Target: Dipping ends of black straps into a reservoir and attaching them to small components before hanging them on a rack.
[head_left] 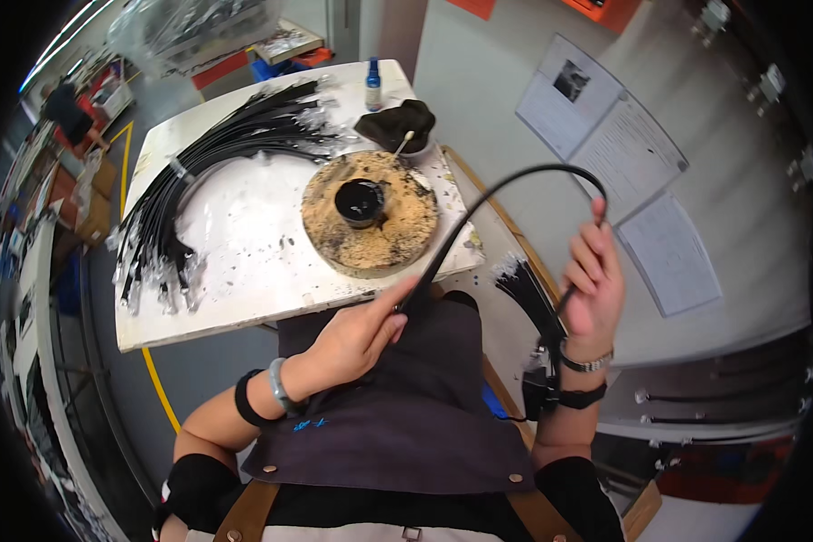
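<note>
A long, thin black strap arches up between my two hands above the right side of the table. My left hand pinches one end of it near the table's front edge. Farther right and higher, my right hand curls its fingers round the other part; some of the strap there is hidden behind the fingers. Left of the arch, a round speckled board lies on the table and bears a small pot of black, wet-looking stuff.
A bundle of black straps with clear-wrapped ends curves across the white table. Behind the board are a dark cloth on a bowl and a blue bottle. More straps hang at right, beside a wall with papers.
</note>
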Tool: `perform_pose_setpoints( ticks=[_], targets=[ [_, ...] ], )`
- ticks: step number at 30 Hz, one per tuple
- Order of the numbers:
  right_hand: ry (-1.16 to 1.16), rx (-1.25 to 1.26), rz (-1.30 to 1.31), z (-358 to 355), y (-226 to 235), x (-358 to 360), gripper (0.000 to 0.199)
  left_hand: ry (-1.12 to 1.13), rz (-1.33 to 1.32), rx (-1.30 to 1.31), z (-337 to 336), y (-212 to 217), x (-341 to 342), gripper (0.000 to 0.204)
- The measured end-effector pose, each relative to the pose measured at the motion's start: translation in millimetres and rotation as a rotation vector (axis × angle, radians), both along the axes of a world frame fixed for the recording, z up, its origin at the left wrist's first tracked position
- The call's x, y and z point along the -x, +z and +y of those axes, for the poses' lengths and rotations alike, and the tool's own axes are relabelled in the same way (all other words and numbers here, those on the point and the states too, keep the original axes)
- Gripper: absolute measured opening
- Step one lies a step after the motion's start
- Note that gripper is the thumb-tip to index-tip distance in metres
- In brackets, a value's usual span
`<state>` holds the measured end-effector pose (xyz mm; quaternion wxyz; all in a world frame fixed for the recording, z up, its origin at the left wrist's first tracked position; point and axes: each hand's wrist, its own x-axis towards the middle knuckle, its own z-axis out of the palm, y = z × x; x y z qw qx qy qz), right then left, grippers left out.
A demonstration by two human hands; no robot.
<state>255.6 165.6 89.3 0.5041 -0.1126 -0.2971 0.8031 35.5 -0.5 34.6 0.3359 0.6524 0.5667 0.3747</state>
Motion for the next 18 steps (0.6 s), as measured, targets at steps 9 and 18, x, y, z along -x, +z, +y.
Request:
perform_pose_setpoints(
  ticks=[9, 18],
  targets=[
    [-0.064, 0.082, 0.245, -4.8, -11.0, 23.0, 0.026, 0.022, -0.110, -0.419, 47.1, -19.3, -33.1, 0.024],
    [-0.385, -0.022, 0.023, -19.8, -21.9, 52.6, 0.024, 0.000, -0.110, -0.212, 41.6, -12.0, -45.0, 0.012]
  ],
)
